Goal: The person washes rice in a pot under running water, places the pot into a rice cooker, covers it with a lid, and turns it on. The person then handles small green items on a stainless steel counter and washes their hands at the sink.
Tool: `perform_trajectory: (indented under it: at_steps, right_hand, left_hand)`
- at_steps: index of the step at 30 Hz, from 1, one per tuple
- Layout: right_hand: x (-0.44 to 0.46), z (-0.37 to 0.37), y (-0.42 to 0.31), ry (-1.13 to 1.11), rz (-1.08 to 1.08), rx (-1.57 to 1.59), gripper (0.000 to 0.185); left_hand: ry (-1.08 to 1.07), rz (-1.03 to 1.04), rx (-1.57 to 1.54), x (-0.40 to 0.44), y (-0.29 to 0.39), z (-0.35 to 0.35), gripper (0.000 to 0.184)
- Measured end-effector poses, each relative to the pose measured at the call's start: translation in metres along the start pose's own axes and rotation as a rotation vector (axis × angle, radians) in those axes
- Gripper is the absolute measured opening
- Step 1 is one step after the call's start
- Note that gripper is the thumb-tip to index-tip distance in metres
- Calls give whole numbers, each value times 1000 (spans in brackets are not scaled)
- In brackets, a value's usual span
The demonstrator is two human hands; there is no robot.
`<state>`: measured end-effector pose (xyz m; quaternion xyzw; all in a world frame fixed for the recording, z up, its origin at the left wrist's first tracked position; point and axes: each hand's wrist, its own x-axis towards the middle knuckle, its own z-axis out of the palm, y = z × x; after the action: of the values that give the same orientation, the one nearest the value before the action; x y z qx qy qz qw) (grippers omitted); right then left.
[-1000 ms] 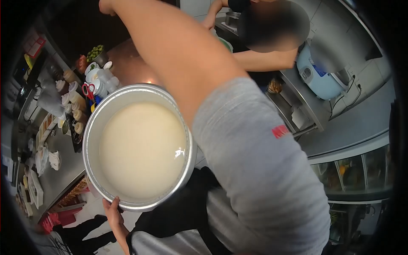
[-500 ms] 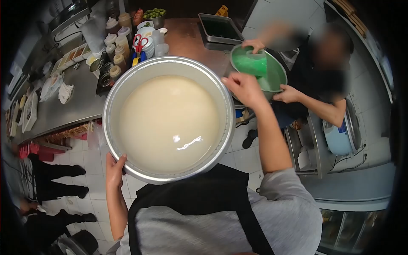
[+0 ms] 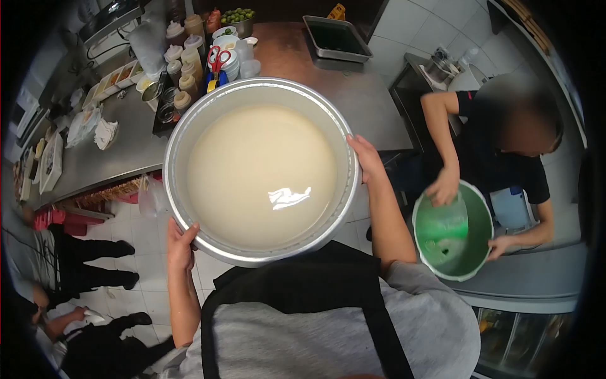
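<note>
A large round metal pot (image 3: 262, 180) of cloudy, off-white liquid is held up in front of my apron. My left hand (image 3: 182, 243) grips its rim at the lower left, thumb on top. On the right side, my right hand (image 3: 367, 158) is closed on the rim, with part of its fingers hidden beneath the pot. Light glints off the liquid's surface near the lower right.
At right a co-worker (image 3: 505, 145) holds a green-lined basin (image 3: 454, 252) and a clear green container. Behind the pot is a metal counter (image 3: 379, 120) with a tray (image 3: 338, 39), sauce bottles (image 3: 189, 69) and red scissors (image 3: 219, 58). Several people stand at lower left.
My right hand has come back from the upper area and now grips the pot's right rim. The co-worker and the green basin have moved to the lower right, off the counter's edge.
</note>
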<state>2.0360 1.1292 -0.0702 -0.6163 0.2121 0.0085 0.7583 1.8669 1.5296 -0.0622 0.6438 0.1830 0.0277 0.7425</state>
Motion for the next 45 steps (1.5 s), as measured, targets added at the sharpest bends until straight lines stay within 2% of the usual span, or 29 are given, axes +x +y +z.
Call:
perform_trajectory:
  at_steps: [3, 9, 12, 15, 18, 27, 32, 34, 39, 43, 45]
  right_hand:
    - [21, -10, -4, -380, 20, 190, 48]
    - [41, -1, -8, -315, -9, 203, 41]
    - [33, -2, -26, -415, -2, 170, 47]
    - [42, -13, -33, -412, 8, 164, 54]
    - [46, -21, -36, -177, -15, 185, 56]
    - [80, -51, -39, -323, -78, 245, 52]
    - [63, -64, -44, -164, -174, 219, 43]
    - [57, -70, -44, -85, -220, 203, 41]
    - [41, -103, -57, 56, -262, 213, 41]
    - [45, -154, -67, 146, -270, 242, 39]
    - [45, -181, -83, 172, -311, 265, 38]
  left_hand:
    - [-1, -1, 1, 2, -4, -3, 31]
    - [-43, -35, 25, 3, 0, -6, 31]
    - [-41, -50, 20, 4, 9, 2, 31]
    - [-43, -64, 31, 4, 15, 14, 32]
    - [-71, -32, -14, 13, 20, 33, 38]
    - [-88, 63, 4, 75, 19, 67, 38]
    - [-89, 99, -4, 118, 24, 86, 37]
    - [-158, 134, -10, 147, 29, 94, 38]
    - [-334, 249, -16, 191, 56, 147, 38]
    - [-461, 221, 31, 213, 77, 206, 40]
    - [-455, 250, 14, 226, 76, 240, 43]
